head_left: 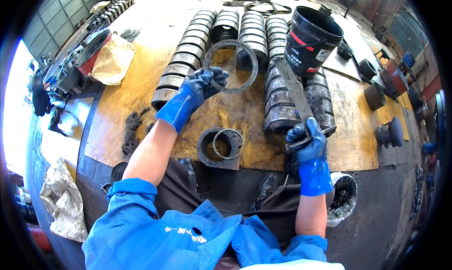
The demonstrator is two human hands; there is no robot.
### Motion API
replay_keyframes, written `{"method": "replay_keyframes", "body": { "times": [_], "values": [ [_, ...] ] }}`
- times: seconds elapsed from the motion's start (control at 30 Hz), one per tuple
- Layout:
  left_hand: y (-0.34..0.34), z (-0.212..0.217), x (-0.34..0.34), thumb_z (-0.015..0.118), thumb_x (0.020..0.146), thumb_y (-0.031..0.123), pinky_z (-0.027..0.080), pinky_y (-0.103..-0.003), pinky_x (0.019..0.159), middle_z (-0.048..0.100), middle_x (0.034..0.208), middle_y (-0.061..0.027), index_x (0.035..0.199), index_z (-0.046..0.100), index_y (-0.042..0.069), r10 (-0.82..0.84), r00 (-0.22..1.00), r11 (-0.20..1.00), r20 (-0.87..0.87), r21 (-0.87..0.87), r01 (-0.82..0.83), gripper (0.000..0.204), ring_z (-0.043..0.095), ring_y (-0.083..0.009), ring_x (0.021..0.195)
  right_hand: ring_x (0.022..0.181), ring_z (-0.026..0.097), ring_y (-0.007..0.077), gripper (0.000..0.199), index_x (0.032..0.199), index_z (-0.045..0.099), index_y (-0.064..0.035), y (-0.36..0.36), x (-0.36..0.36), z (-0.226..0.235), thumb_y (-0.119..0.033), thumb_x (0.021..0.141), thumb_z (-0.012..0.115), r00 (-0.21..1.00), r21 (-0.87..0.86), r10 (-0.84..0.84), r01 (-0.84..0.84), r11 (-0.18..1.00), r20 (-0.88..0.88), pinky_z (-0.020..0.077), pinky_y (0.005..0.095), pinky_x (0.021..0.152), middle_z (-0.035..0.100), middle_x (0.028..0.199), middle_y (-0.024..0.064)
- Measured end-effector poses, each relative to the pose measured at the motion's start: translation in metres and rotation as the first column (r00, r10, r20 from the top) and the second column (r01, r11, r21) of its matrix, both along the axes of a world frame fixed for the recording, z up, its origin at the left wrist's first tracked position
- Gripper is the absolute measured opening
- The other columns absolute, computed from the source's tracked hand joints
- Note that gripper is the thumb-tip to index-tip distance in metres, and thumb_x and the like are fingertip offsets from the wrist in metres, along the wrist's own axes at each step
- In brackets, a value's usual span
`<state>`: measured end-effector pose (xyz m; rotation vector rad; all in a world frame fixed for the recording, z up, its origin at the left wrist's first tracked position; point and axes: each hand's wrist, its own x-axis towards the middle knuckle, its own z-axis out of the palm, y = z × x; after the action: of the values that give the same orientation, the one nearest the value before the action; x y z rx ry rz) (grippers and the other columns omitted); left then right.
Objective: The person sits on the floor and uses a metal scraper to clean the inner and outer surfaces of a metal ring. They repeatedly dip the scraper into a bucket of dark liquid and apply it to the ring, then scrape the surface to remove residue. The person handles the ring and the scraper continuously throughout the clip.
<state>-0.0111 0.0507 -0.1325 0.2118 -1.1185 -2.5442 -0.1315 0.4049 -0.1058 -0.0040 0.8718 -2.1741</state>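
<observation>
The rows of ribbed metal cylinders (188, 53) lie far on the yellowed floor board (141, 82), a black bucket (313, 37) to the far right. Your left hand (202, 82) has its gloved fingers closed on the near-left rim of a thin metal ring (230, 65), held up over them. It looks stiff, light and sharp-edged, so grip the flat band. Your right hand (308, 138) is clenched on the handle end of a long flat file (294, 89), rigid and likely greasy.

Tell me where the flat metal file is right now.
In the head view, the long flat metal file is on the right, held by the blue-gloved right hand, slanting up over the stacked metal rings toward the black plastic bucket.
</observation>
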Motion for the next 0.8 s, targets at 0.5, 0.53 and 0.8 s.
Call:
{"method": "replay_keyframes", "body": {
  "times": [0.5, 0.53, 0.8],
  "values": [
    [0.021, 0.005, -0.004, 0.045, 0.099, 0.020, 0.055, -0.047, 0.084, 0.063, 0.121, -0.0131, 0.119, 0.056, 0.009, 0.036, 0.989, 0.895, -0.141, 0.445, 0.031, 0.026, 0.062, -0.0297, 0.108, 0.070, 0.067, 0.0147, 0.034, 0.120, 0.056, 0.0027, -0.027, 0.027, -0.011, -0.022, 0.096, 0.051, 0.689, 0.379, 0.225, 0.078, 0.922, -0.689, 0.0547, 0.0294, 0.061, 0.070, 0.082, 0.0092],
    [0.022, 0.005, -0.007, 0.045, 0.099, 0.020, 0.055, -0.047, 0.084, 0.063, 0.121, -0.0131, 0.119, 0.056, 0.009, 0.038, 0.989, 0.895, -0.141, 0.444, 0.029, 0.026, 0.062, -0.0297, 0.108, 0.070, 0.067, 0.0147, 0.034, 0.120, 0.056, 0.0027, -0.029, 0.030, -0.011, -0.022, 0.096, 0.051, 0.689, 0.379, 0.226, 0.076, 0.922, -0.689, 0.0547, 0.0294, 0.061, 0.070, 0.082, 0.0092],
    [0.008, 0.011, -0.003, 0.050, 0.096, 0.017, 0.049, -0.044, 0.096, 0.064, 0.112, -0.0169, 0.106, 0.063, 0.006, 0.219, 0.892, 0.866, -0.394, 0.499, 0.008, 0.020, 0.061, -0.0283, 0.103, 0.062, 0.065, 0.0257, 0.027, 0.110, 0.058, 0.0062, -0.031, 0.036, -0.015, -0.016, 0.094, 0.055, 0.961, -0.078, 0.128, -0.151, 0.985, -0.243, 0.0557, 0.0411, 0.061, 0.067, 0.074, 0.0141]
  ]
}}
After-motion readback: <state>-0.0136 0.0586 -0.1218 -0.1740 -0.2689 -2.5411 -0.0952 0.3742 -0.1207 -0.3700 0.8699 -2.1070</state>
